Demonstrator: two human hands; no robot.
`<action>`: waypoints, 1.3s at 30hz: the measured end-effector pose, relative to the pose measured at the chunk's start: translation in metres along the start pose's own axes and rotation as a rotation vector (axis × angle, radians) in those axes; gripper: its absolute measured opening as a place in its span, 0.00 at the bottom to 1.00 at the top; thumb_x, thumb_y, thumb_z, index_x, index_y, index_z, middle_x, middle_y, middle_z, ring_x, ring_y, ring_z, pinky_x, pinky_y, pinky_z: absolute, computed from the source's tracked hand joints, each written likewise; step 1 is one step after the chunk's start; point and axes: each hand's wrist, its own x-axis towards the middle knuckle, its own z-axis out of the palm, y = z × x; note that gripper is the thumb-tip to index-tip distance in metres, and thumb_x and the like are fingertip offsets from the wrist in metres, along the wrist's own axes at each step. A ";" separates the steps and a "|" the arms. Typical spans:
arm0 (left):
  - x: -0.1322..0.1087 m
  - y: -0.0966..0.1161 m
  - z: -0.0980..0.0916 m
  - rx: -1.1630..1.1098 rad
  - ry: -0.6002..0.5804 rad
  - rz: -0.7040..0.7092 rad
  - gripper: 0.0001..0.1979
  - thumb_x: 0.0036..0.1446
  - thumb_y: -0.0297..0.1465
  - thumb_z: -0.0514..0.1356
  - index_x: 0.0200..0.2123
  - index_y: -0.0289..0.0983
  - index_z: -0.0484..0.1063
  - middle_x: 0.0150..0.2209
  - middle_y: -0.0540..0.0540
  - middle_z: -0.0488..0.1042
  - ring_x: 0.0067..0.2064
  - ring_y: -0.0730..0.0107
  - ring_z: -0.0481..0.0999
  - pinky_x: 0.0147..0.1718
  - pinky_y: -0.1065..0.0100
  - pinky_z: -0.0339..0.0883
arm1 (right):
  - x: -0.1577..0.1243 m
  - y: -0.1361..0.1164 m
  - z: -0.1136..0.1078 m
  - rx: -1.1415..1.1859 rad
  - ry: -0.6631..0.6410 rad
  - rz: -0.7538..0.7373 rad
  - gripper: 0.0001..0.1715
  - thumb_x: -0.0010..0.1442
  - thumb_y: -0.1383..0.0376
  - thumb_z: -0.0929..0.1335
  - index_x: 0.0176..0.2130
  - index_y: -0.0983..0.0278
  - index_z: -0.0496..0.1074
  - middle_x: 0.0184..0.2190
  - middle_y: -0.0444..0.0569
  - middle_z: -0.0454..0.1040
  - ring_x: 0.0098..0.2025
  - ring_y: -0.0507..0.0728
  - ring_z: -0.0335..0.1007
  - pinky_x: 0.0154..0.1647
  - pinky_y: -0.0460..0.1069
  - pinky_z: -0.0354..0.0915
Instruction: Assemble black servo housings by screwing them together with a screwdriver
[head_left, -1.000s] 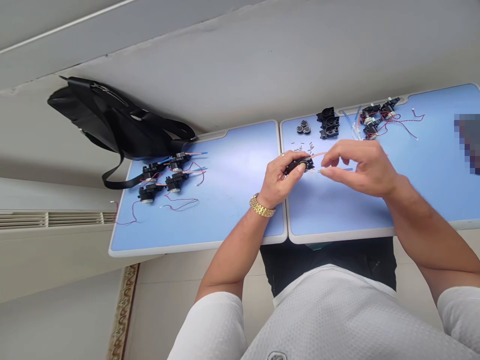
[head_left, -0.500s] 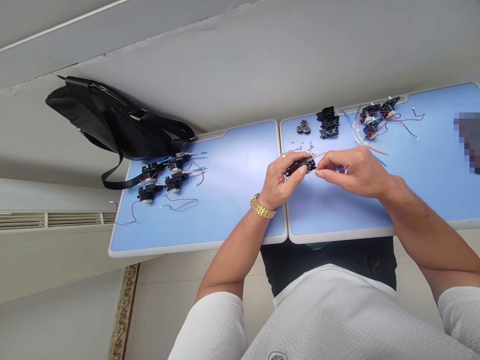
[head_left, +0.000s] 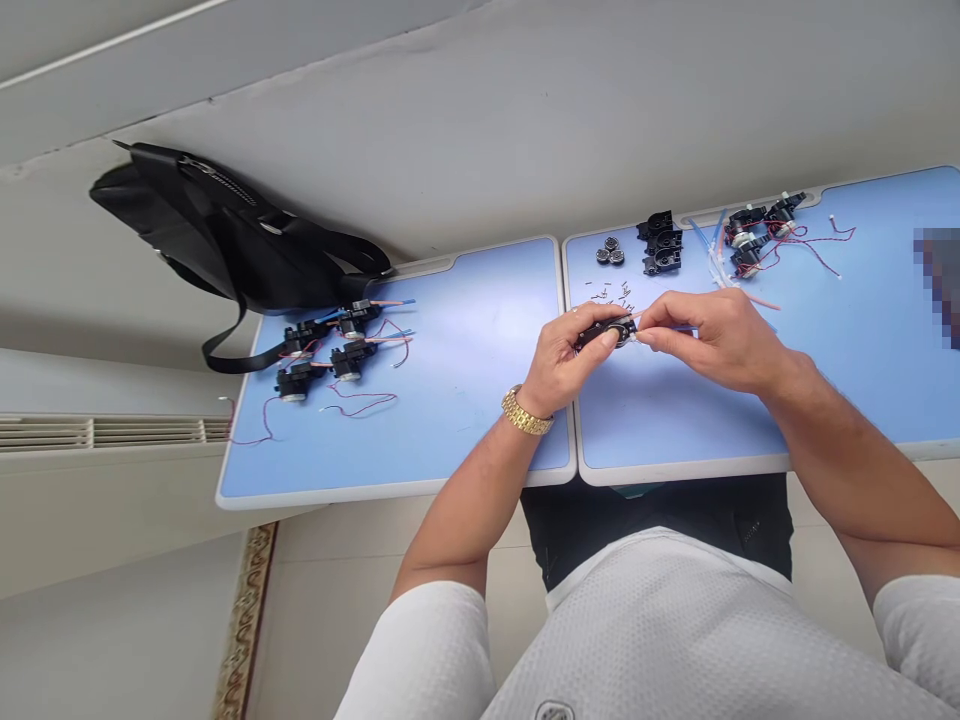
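My left hand [head_left: 559,350], with a gold wristwatch [head_left: 527,411], grips a small black motor housing [head_left: 604,333] between fingers and thumb. My right hand [head_left: 712,340] comes in from the right, its thumb and fingertips pinched on a thin wire [head_left: 637,320] at the housing's end. Several tiny screws [head_left: 611,295] lie just above my hands. Beyond them are round metal-and-black parts [head_left: 610,251], black plastic housings [head_left: 658,243], clear and blue tubes [head_left: 716,262] and wired motor units [head_left: 757,232]. More wired units [head_left: 315,355] sit on the left.
Two blue folding tables [head_left: 465,420] meet at a seam in front of me. A black bag [head_left: 225,235] lies beyond the left table, its strap hanging near the units. A wall heater [head_left: 97,430] runs along the left. A blurred patch [head_left: 934,285] sits at the right edge.
My right hand has moved in from above the table to pinch at the housing's end. The left hand keeps its hold, and the view has shifted slightly.
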 end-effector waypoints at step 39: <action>-0.001 0.002 0.006 0.270 0.072 0.198 0.18 0.82 0.45 0.62 0.58 0.39 0.83 0.42 0.44 0.85 0.37 0.66 0.78 0.38 0.62 0.71 | -0.002 0.002 0.008 -0.158 0.043 -0.118 0.14 0.73 0.59 0.72 0.34 0.59 0.77 0.29 0.42 0.80 0.30 0.53 0.70 0.36 0.52 0.60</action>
